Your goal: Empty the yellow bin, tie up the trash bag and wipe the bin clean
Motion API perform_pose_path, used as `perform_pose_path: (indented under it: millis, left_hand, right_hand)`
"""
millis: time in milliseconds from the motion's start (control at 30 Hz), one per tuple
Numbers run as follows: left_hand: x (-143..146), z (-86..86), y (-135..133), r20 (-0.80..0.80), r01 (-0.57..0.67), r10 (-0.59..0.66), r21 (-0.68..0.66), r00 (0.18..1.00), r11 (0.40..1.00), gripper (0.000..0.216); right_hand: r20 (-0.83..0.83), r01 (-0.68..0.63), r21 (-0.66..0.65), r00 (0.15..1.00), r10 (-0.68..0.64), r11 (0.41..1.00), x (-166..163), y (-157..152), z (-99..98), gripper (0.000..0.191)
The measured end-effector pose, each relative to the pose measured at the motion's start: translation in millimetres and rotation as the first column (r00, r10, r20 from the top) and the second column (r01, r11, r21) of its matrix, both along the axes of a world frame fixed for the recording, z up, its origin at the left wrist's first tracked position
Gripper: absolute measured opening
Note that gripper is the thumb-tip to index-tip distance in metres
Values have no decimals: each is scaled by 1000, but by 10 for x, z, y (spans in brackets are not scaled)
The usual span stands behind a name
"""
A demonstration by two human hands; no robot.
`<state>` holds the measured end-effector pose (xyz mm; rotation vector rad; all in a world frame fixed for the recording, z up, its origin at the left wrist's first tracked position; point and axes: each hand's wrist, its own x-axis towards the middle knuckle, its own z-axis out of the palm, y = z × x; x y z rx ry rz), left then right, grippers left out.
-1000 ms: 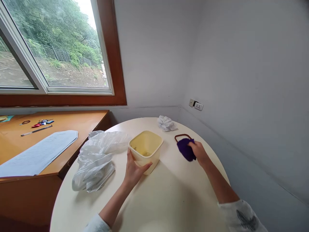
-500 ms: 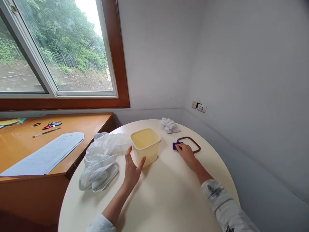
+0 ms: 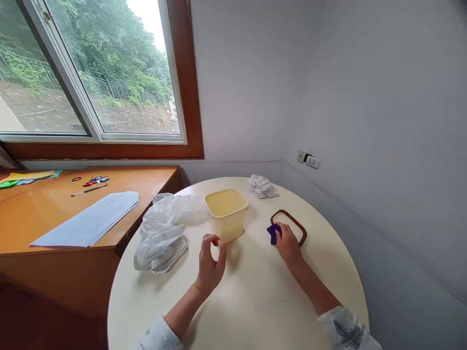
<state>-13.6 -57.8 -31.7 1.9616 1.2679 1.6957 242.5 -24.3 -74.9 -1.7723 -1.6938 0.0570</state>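
Observation:
On the round table, a pale yellow plastic container [image 3: 227,225] stands upright with its top uncovered. My left hand [image 3: 211,267] is just in front of it, fingers curved and thumb apart, with nothing in it. To the right, my right hand [image 3: 289,247] pinches a small purple cloth [image 3: 273,234], whose left part shows beyond the fingers. Beside and partly behind that hand lies a brown rounded-rectangular rim [image 3: 296,221]; whether its middle is clear or hollow I cannot tell.
A crumpled clear plastic bag [image 3: 162,238] lies left of the container, and a balled white bag [image 3: 261,186] at the back of the round table [image 3: 251,311]. Left stands a wooden desk [image 3: 153,176] with papers [image 3: 91,218], a pen [image 3: 88,190] and keys [image 3: 97,180].
My left hand has drawn back from the container toward me, its fingers curling in. My right hand has pulled the purple cloth slightly nearer. The whole view has shifted a little.

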Motion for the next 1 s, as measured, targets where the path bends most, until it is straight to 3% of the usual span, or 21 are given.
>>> perform_pose_path:
  millis: [100,167,267,333,467,667,800,1000]
  left_hand:
    - [111,18,-150,78,211,-199,-205,977,956,9]
    - [195,40,-232,221,378,-317,-345,922,859,22]
    - [303,69,-309,448,602,-419,-436,790,669,34]
    - [347,78,-326,507,645,-417,-453,754,616,34]
    - [356,80,-294,466,585,-371,-499,803,640,36]
    - [302,122,-323,388,562,-408,-516,826,646,31]
    - [263,226,-407,305,533,-437,-506,846,678,27]
    - [231,366,-422,314,568,-474,-484,823,666,26]
  right_hand:
    - [-89,-135,211,984,157,968,-147,-272,100,31]
    - [-103,-250,312,950,295,917,-280,-476,163,30]
    - [-73,-401,327,892,446,856,-482,-753,229,36]
    - [-40,-476,322,857,514,818,-586,-882,249,41]
    - [19,-510,336,844,535,792,-685,-997,255,46]
    - [149,-521,330,852,502,787,-689,-1083,295,51]
    - [268,-534,384,845,463,753,-639,-1171,344,46]
    - [454,-604,367,780,431,707,-503,-1228,463,36]
